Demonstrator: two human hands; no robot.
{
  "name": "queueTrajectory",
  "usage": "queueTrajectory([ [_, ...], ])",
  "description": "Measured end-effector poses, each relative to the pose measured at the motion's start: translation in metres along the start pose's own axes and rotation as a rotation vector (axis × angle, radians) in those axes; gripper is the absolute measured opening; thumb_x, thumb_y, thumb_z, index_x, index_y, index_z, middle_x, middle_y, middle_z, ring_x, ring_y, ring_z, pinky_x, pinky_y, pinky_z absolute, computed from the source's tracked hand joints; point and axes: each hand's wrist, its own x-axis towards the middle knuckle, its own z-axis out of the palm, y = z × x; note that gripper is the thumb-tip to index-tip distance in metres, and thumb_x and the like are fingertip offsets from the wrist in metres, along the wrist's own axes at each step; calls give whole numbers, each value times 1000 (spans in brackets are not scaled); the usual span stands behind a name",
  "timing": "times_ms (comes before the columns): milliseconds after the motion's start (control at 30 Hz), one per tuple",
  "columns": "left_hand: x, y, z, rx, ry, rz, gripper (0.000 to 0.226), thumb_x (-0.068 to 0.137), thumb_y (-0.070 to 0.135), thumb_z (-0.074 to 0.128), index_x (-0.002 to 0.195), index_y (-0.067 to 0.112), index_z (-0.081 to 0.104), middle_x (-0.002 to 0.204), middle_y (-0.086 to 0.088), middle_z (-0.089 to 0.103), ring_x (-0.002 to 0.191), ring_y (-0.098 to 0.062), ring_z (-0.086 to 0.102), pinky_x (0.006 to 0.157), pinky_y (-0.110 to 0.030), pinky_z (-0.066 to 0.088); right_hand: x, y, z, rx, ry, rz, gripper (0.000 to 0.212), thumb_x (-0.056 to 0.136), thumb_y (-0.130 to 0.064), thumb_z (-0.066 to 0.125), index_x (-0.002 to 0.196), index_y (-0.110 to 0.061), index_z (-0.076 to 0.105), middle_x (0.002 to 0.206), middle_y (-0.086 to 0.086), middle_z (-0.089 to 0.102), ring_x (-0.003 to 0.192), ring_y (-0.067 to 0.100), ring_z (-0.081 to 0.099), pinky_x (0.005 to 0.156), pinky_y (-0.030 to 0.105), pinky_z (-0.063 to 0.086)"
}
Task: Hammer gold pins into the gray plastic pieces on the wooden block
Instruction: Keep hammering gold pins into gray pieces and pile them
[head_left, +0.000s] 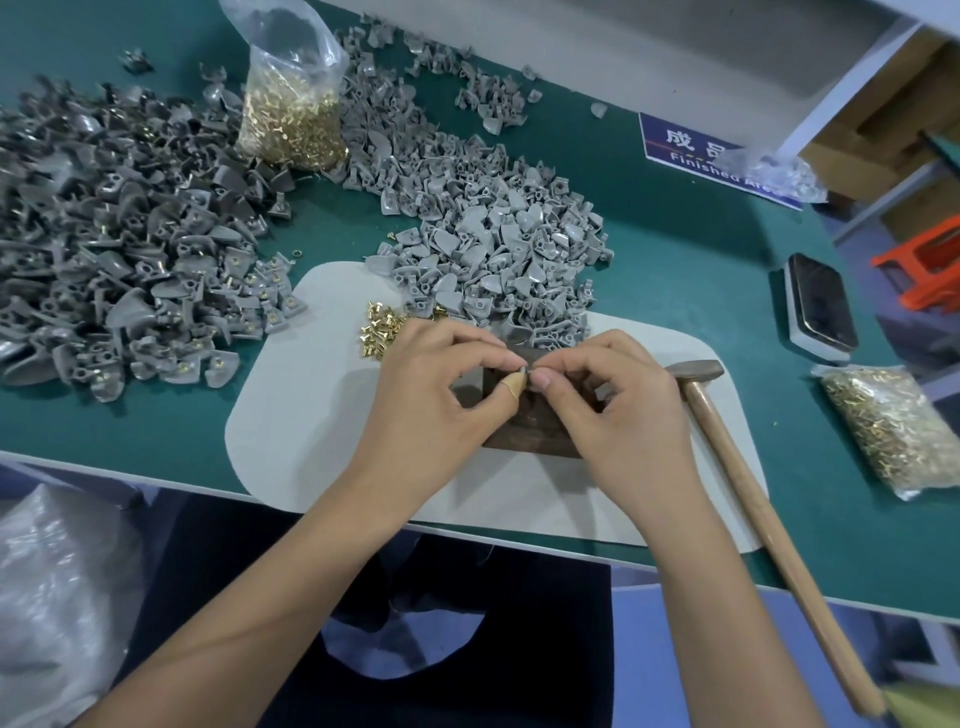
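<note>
1. Gold pins (382, 328) sit in a loose little heap on the pale mat (291, 415), just left of your left hand (431, 400).
2. Your left hand pinches something tiny at its fingertips, right over the wooden block (530, 444). It's too small to tell if that's a pin or a gray piece. There's a tan wrap on that thumb.
3. Your right hand (618, 415) meets it there, thumb and forefinger curled in a pinching grip on the same small thing.
4. The wooden block lies on the mat under both hands, mostly hidden.
5. Your hammer (769, 525) lies on the counter (701, 249) just right of your right hand, head by the block, wooden handle running toward you past the counter edge.
6. A light gray pile of plastic pieces (498, 249) spills onto the mat's far edge; a darker pile (119, 234) is off to the left, some with gold showing.
7. An open bag of pins (291, 114) stands between the piles, a sealed bag (898, 431) lies far right, and a phone (818, 306) sits behind it.
</note>
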Motion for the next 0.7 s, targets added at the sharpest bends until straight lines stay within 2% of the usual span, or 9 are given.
queueTrajectory([
  [300, -1, 0, 0, 0, -3, -10, 11, 83, 30, 81, 94, 34, 79, 101, 19, 64, 107, -7, 52, 98, -17, 32, 1, 2, 0, -44, -20, -5, 10, 89, -16, 76, 87, -25, 78, 85, -11, 58, 80, 10, 57, 67, 12, 39],
  [400, -1, 1, 0, -4, -7, -11, 12, 84, 31, 80, 95, 35, 78, 101, 19, 64, 107, -7, 52, 98, -18, 32, 2, 0, -2, -54, -32, -10, 11, 89, -13, 76, 87, -23, 78, 85, -10, 58, 79, 12, 56, 66, 13, 39],
  [500, -1, 0, 0, -12, -15, -16, 12, 84, 30, 80, 95, 34, 79, 102, 18, 65, 107, -8, 52, 97, -19, 33, 5, -4, -5, -91, -53, -32, 10, 89, -13, 77, 87, -22, 79, 83, -8, 58, 76, 15, 55, 67, 22, 44],
  [600, 0, -1, -1, -20, -9, -22, 12, 84, 29, 81, 95, 34, 79, 102, 18, 66, 107, -10, 53, 97, -18, 32, 12, -11, -10, -214, -124, -76, 7, 90, -16, 75, 88, -21, 79, 84, -6, 59, 77, 14, 56, 70, 39, 49],
  [700, 0, -1, 0, -20, -11, -25, 10, 83, 30, 81, 94, 31, 80, 101, 16, 67, 107, -13, 54, 97, -18, 33, 19, -20, -14, -329, -219, -100, 9, 93, -20, 71, 88, -21, 79, 87, -5, 58, 83, 18, 57, 73, 43, 49],
])
